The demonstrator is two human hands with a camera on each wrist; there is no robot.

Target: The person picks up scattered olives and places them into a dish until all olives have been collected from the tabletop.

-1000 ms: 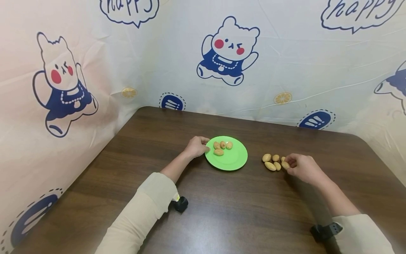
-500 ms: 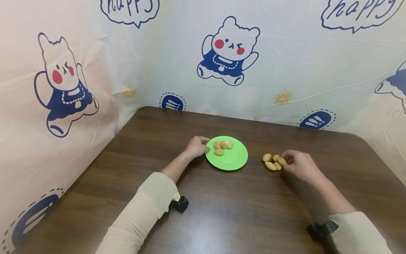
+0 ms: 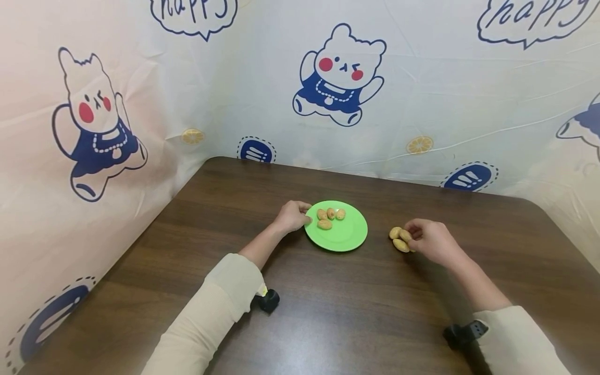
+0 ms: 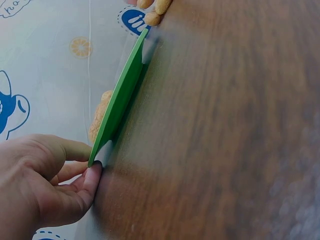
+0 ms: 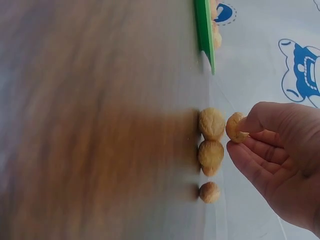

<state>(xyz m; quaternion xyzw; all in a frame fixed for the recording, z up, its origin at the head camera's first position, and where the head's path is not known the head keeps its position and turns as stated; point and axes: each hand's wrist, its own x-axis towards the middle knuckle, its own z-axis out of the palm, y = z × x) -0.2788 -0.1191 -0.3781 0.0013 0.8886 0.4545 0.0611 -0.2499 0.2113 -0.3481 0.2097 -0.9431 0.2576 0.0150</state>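
Note:
On the dark wooden table lies a round green plate (image 3: 339, 238), with several unshelled peanuts (image 3: 324, 224) toward its back left. My left hand (image 3: 289, 216) pinches the plate's left rim; the left wrist view has thumb and fingers at the edge (image 4: 117, 100). To the plate's right my right hand (image 3: 433, 240) holds one peanut (image 5: 234, 128) between thumb and fingertips. That peanut is raised off the table, close over a small group of other peanuts (image 5: 212, 123). In the head view my fingers partly cover this group, and one peanut (image 3: 400, 246) shows at its front.
A black camera on a strap (image 3: 269, 301) sits at my left wrist, another (image 3: 461, 335) at my right. Behind the table (image 3: 328, 323) and along its left side hangs a pale printed sheet (image 3: 262, 78) with cartoon figures.
My right hand has moved left and slightly up, carrying a peanut from the right side of the group to over it. My left hand and the plate stay in place.

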